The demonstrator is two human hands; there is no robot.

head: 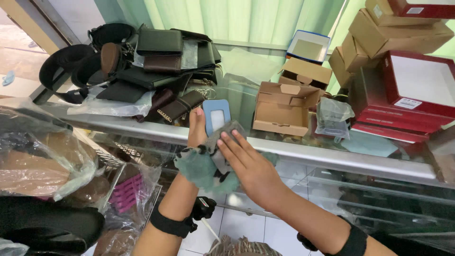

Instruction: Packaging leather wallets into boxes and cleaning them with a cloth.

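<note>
Dark wallets and pouches (156,61) lie heaped at the left of the glass tabletop (303,154). Above its edge the left hand (196,129) grips a blue card holder (216,115) upright from behind, steadying it, while the right hand (249,163), fingers flat, presses a teal cloth (201,166) against its face. Open cardboard boxes (284,106) sit rightward.

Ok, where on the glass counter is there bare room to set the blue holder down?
Bare glass between the wallet pile and the open brown box; another patch right of the bagged item, before the red boxes. Left end and right back are crowded.
</note>
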